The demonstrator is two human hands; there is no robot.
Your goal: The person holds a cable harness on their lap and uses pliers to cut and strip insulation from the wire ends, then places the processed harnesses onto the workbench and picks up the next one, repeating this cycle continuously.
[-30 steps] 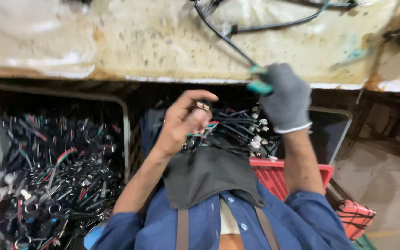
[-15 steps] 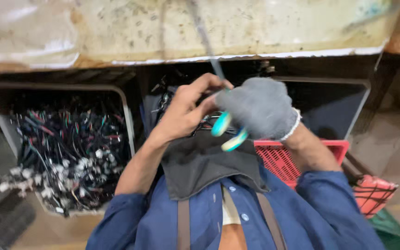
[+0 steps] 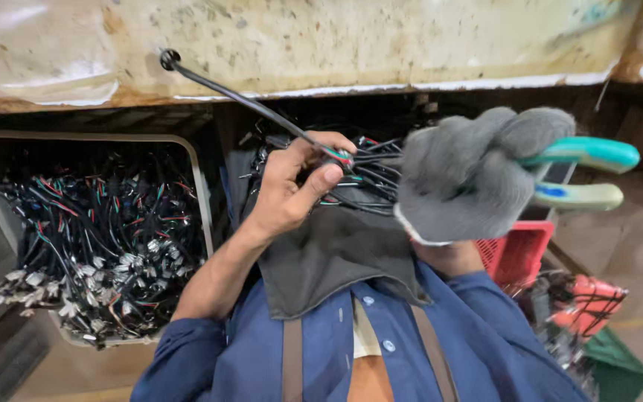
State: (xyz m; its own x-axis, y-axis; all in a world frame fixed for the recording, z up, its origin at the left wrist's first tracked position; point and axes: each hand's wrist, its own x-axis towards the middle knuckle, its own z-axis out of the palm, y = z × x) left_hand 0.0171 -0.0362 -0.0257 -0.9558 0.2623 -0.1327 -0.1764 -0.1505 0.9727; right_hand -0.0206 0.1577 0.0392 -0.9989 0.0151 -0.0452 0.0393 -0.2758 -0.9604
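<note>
Cable, thin and black, is pinched between the thumb and fingertips of the bare left hand at the end where its coloured wires show, and it runs up and left from there to a round plug lying against the stained workbench. Just right of that pinch, the right hand, in a grey knitted glove, is clenched around the teal handles of a pair of pliers; their tip is hidden behind the glove. Below both hands lies a dark cloth over the person's lap. Behind the hands sits a heap of black wires. Further left, a bin holds many more wires with white connectors. A red basket shows at the right.
</note>
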